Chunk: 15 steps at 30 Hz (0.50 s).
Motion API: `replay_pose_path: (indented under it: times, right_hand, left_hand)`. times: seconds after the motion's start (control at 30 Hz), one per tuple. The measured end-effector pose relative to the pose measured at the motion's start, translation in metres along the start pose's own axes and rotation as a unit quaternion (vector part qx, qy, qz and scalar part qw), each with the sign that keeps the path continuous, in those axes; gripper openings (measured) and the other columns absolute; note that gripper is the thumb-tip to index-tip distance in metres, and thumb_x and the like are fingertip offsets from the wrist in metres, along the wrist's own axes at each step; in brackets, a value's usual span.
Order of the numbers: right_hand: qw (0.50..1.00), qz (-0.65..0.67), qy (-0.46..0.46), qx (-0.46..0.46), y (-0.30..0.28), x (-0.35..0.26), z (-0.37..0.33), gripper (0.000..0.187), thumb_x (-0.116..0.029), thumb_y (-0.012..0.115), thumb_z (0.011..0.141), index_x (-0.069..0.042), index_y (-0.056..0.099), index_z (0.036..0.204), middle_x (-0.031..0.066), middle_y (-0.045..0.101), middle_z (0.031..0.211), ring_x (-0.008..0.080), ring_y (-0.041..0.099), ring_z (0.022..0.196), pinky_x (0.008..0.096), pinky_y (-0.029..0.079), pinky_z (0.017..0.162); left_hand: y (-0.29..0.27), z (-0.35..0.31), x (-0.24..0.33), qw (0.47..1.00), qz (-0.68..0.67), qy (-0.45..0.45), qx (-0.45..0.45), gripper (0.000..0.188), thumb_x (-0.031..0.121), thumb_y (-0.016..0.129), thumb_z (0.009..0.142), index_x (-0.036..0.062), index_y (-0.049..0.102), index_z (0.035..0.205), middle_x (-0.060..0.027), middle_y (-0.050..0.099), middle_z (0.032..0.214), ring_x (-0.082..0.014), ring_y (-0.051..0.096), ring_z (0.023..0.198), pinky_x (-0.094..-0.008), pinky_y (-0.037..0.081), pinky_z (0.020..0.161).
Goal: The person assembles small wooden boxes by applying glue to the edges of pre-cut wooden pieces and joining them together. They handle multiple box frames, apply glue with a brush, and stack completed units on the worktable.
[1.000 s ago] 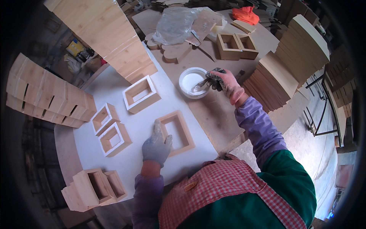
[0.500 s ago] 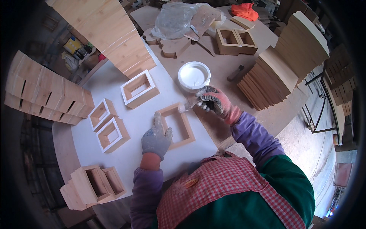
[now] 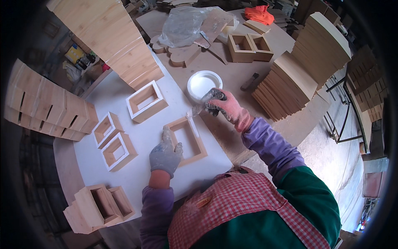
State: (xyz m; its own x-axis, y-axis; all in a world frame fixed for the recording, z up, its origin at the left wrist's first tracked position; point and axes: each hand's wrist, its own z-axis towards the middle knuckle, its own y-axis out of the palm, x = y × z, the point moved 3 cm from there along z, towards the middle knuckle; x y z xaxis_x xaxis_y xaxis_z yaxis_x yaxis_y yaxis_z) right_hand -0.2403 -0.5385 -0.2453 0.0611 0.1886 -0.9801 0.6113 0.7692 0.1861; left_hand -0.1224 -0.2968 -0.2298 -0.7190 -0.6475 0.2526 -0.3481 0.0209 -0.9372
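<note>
A square wooden frame (image 3: 200, 152) lies on the white board (image 3: 211, 166) in front of me. My left hand (image 3: 166, 157), in a grey glove, holds its left side, index finger stretched along the wood and thumb on the inner side. In its worn pink and dark glove, my right hand (image 3: 224, 107) pinches a small flat spreader (image 3: 194, 111) smeared with white. The spreader's tip is at the frame's far right corner; whether it touches is unclear. Just beyond that hand stands a round white tub (image 3: 204, 76) with white paste inside.
White-rimmed wooden boxes (image 3: 146, 104) stand left of the frame, with tall stacks of wooden boxes (image 3: 120, 45) behind. Another box group (image 3: 97, 207) is near left. Thin boards (image 3: 286, 83) are stacked at right, near a dark-handled tool (image 3: 249, 81). Plastic sheeting (image 3: 182, 27) lies at the back.
The whole view has shifted slightly. My right hand and the spreader have moved a little farther from me relative to the frame. My left hand stays on the frame's left side.
</note>
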Motion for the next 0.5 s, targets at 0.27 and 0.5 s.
replay_pose_path:
  times: [0.27, 0.5]
  right_hand:
    - [0.967, -0.191, -0.011, -0.168, 0.002, -0.020, -0.078, 0.019, -0.012, 0.067, 0.086, -0.003, 0.065, 0.103, 0.0045, 0.067, 0.083, 0.0116, 0.061, 0.077, 0.0295, 0.050, 0.070]
    - [0.969, -0.220, -0.061, -0.093, 0.016, -0.035, -0.091, 0.020, -0.017, 0.067, 0.084, -0.005, 0.065, 0.100, 0.0086, 0.066, 0.079, 0.0158, 0.061, 0.072, 0.0324, 0.050, 0.069]
  left_hand:
    - [0.005, 0.000, -0.003, 0.999, 0.024, 0.019, 0.025, 0.080, 0.036, 0.057, 0.092, 0.0037, 0.018, 0.155, -0.0250, 0.066, 0.112, -0.0404, 0.068, 0.088, -0.0476, 0.053, 0.082]
    - [0.005, 0.002, -0.004, 0.999, 0.047, 0.016, 0.008, 0.081, 0.038, 0.055, 0.093, 0.0018, 0.018, 0.154, -0.0242, 0.066, 0.114, -0.0403, 0.068, 0.083, -0.0471, 0.055, 0.078]
